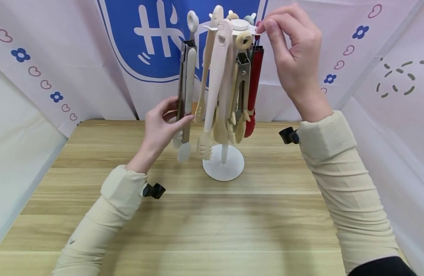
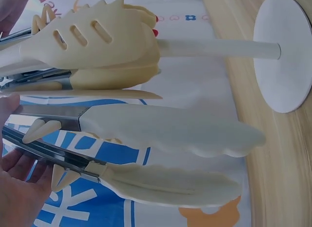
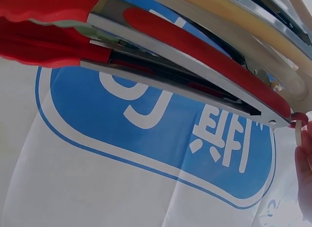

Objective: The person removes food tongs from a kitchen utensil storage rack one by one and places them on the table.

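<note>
My left hand (image 1: 161, 122) grips a pair of metal tongs (image 2: 161, 127) with whitish scalloped heads, thumb on the near side and fingers behind. The tongs hang upright, their pull ring (image 1: 192, 21) just left of a hook tip on the white rotating stand (image 1: 223, 170). High on the other side, my right hand (image 1: 298, 50) pinches the end of a hook on the stand's top. Red tongs (image 3: 180, 46) hang by their ring right beside those fingertips. Cream tongs (image 1: 216, 80) and several other utensils hang between the two hands.
The stand's round base rests toward the back of the wooden table (image 1: 205, 226). Close behind it hangs a white cloth backdrop (image 1: 118, 96) with a blue printed sign. White cloth walls (image 1: 398, 145) flank the table.
</note>
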`<act>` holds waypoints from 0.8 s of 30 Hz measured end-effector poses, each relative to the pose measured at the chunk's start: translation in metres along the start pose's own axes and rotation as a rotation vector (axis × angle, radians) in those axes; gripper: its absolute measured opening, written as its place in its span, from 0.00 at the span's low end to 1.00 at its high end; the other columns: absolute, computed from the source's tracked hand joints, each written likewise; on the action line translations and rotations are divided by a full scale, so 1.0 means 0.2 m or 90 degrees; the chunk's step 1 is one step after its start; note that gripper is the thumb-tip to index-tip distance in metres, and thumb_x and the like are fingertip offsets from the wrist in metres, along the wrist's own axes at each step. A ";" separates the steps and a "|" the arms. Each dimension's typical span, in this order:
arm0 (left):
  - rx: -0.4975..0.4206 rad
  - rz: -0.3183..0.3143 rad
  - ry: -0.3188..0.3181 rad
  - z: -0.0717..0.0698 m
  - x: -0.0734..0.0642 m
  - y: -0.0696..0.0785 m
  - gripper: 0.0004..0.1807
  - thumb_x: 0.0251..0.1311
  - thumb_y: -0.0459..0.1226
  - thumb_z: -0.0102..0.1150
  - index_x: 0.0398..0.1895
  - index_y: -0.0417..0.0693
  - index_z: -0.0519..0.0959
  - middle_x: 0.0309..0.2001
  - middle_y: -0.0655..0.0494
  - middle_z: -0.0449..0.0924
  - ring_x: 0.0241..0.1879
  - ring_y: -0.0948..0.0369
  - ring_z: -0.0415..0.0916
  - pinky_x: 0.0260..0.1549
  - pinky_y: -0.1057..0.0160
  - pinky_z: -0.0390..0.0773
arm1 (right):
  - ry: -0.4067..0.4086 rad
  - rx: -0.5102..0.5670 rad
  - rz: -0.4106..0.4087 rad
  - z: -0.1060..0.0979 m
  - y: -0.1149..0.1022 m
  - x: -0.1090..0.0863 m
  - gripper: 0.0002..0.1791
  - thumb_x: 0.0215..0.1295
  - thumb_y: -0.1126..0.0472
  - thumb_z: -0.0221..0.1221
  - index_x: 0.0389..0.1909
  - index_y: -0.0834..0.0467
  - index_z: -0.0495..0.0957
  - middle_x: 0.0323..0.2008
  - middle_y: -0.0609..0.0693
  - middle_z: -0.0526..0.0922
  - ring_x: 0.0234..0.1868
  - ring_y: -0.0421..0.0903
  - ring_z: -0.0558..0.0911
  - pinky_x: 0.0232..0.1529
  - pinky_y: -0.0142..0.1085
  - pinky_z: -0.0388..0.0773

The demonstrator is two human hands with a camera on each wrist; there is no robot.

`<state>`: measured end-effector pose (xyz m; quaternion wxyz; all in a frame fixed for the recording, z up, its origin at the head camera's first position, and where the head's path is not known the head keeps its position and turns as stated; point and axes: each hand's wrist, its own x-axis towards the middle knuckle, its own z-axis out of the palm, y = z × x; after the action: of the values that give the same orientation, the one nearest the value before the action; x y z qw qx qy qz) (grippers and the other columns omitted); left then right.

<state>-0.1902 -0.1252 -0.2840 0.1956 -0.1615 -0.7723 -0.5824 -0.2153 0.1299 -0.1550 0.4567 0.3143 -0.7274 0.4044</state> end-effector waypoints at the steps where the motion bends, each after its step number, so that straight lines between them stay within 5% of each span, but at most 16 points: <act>1: 0.003 -0.002 0.000 0.00 0.00 0.00 0.25 0.44 0.31 0.69 0.48 0.34 0.74 0.42 0.44 0.77 0.42 0.60 0.75 0.46 0.67 0.75 | 0.000 -0.002 -0.003 0.00 0.00 0.00 0.10 0.63 0.68 0.53 0.29 0.68 0.81 0.32 0.53 0.79 0.41 0.35 0.74 0.48 0.29 0.68; 15: 0.041 -0.021 0.018 -0.05 -0.04 -0.07 0.24 0.44 0.32 0.69 0.47 0.34 0.75 0.41 0.44 0.78 0.41 0.62 0.76 0.45 0.69 0.75 | 0.003 -0.005 -0.016 0.00 0.01 0.00 0.09 0.63 0.68 0.53 0.29 0.68 0.81 0.32 0.52 0.79 0.41 0.37 0.75 0.47 0.30 0.68; 24: 0.091 -0.069 0.027 -0.09 -0.06 -0.09 0.26 0.43 0.38 0.70 0.47 0.36 0.75 0.42 0.45 0.78 0.42 0.60 0.75 0.45 0.70 0.75 | -0.007 -0.019 -0.019 -0.01 0.00 0.00 0.10 0.64 0.66 0.53 0.30 0.67 0.81 0.32 0.54 0.79 0.40 0.37 0.74 0.46 0.29 0.68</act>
<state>-0.1857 -0.1473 -0.3003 0.1910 -0.0923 -0.8151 -0.5391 -0.2156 0.1313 -0.1548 0.4632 0.3202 -0.7313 0.3849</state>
